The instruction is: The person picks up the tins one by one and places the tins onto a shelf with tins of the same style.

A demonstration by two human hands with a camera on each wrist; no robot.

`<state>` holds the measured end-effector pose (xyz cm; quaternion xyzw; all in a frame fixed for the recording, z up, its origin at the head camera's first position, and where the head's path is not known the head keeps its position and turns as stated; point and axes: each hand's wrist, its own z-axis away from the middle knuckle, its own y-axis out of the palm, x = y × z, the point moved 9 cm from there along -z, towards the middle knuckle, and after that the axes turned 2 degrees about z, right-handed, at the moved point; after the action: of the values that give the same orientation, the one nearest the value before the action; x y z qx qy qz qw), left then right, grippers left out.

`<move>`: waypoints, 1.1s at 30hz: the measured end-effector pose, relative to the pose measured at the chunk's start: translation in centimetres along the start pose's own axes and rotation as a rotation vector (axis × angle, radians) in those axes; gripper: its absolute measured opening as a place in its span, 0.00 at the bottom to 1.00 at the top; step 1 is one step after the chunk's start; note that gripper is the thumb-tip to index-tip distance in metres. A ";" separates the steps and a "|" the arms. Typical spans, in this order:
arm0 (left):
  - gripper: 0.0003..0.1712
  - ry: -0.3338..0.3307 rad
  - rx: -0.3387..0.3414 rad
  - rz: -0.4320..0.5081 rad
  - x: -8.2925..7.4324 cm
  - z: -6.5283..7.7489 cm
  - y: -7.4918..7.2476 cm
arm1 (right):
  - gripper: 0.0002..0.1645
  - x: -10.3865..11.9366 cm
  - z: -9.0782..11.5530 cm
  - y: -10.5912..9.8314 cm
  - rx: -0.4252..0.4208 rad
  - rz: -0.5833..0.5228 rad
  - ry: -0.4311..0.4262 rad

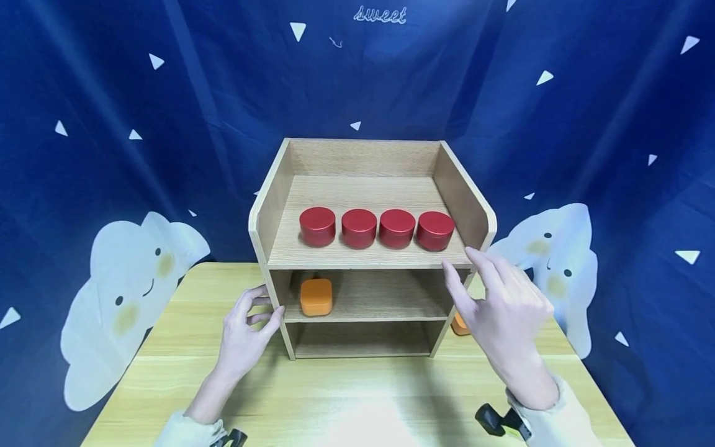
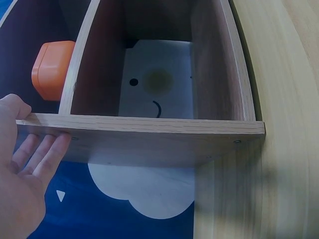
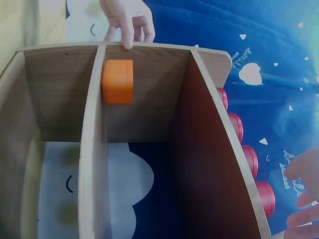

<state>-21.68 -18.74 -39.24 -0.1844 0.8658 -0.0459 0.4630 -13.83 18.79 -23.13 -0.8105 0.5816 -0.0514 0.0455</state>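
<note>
A small wooden shelf unit (image 1: 365,191) stands on the table. Several round red tins (image 1: 359,230) form a row along the front of its top deck. In the middle compartment, toward the left, sits an orange rounded-square box (image 1: 316,297). My left hand (image 1: 244,337) grips the unit's left side panel (image 2: 164,124), thumb on the front edge and fingers against the outer face. Thumb and forefinger spread apart, my right hand (image 1: 505,316) is near the unit's front right corner with nothing in its grasp. The rightmost red tin (image 3: 265,198) is closest to it.
Another orange object (image 1: 460,325) lies on the table right of the unit, partly hidden by the right hand. The lower compartment (image 1: 363,339) runs beneath the middle one. A blue curtain (image 1: 357,74) with white clouds hangs behind the pale wooden table (image 1: 335,397).
</note>
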 end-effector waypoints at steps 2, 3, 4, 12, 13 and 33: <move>0.24 0.002 -0.001 0.001 -0.1 0.0 0.0 | 0.27 -0.1 0.3 -0.5 -0.007 -0.016 0.006; 0.24 0.004 -0.001 -0.002 -0.1 0.0 0.0 | 0.27 -0.2 0.4 -0.7 -0.005 -0.022 0.011; 0.24 0.006 -0.001 -0.004 -0.1 0.0 0.0 | 0.28 -0.4 0.6 -1.0 0.002 -0.026 0.016; 0.24 0.008 -0.007 -0.005 0.1 0.1 0.0 | 0.31 -2.7 3.2 -1.9 0.070 -0.022 0.043; 0.23 0.008 -0.007 -0.005 0.1 0.1 0.0 | 0.31 -3.2 3.6 -2.0 0.082 -0.016 0.051; 0.23 0.023 -0.003 -0.011 0.0 0.1 0.0 | 0.40 -12.0 13.8 2.1 0.651 0.158 0.427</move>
<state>-21.61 -18.69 -39.24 -0.1895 0.8701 -0.0493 0.4523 -17.74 29.67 -37.42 -0.6775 0.5920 -0.3969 0.1817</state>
